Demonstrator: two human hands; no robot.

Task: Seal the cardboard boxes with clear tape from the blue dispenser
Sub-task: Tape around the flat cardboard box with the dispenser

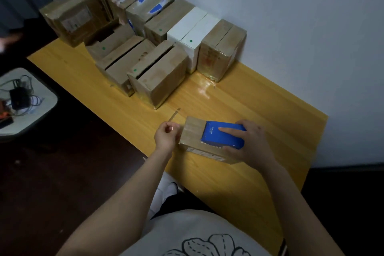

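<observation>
A small flat cardboard box [193, 131] lies on the yellow wooden table [259, 110] near its front edge. On top of it sits the blue tape dispenser [220, 138], gripped by my right hand [250, 141] with the index finger laid along its top. My left hand [166, 136] is just left of the box with its fingers curled; it seems to pinch the end of the clear tape, though the tape itself is hard to make out. A short strip of tape [174, 114] lies on the table beyond the left hand.
Several cardboard boxes [158, 72] and two white boxes [193, 33] stand in rows and stacks along the white wall at the table's far end. A grey stool [43, 108] with cables and a dark device is at the left. Dark floor surrounds the table.
</observation>
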